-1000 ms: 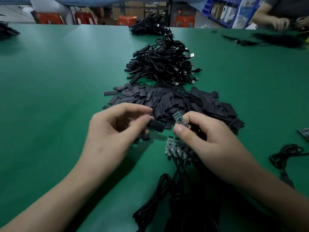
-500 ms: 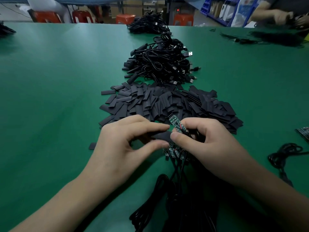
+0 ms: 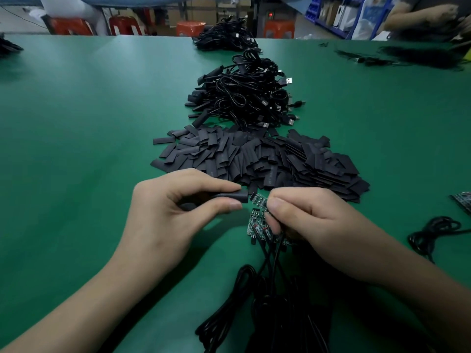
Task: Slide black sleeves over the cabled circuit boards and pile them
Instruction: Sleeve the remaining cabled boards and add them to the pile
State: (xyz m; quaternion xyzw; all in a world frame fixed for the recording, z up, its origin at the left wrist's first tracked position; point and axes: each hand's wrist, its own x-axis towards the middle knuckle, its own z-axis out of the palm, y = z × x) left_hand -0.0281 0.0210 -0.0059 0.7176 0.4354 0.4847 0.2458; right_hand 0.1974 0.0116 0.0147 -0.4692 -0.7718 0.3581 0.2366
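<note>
My left hand (image 3: 168,215) pinches a black sleeve (image 3: 230,196) between thumb and fingers, its open end facing right. My right hand (image 3: 313,225) pinches a small green circuit board (image 3: 258,200) whose tip points at the sleeve's mouth, almost touching it. Several more cabled boards (image 3: 257,225) lie fanned under my right hand, their black cables (image 3: 267,289) running toward me. A wide heap of loose black sleeves (image 3: 254,156) lies just beyond both hands. Behind it stands a pile of sleeved cable assemblies (image 3: 244,98).
The work lies on a green table (image 3: 76,136). A coiled black cable (image 3: 433,230) and a stray board (image 3: 462,201) lie at the right edge. Another cable pile (image 3: 226,38) sits at the far side. Another person's hands (image 3: 433,16) work at the far right corner.
My left hand turned the sleeve level and drew it slightly left. My right hand tipped the board down from pointing up to pointing sideways at the sleeve's opening.
</note>
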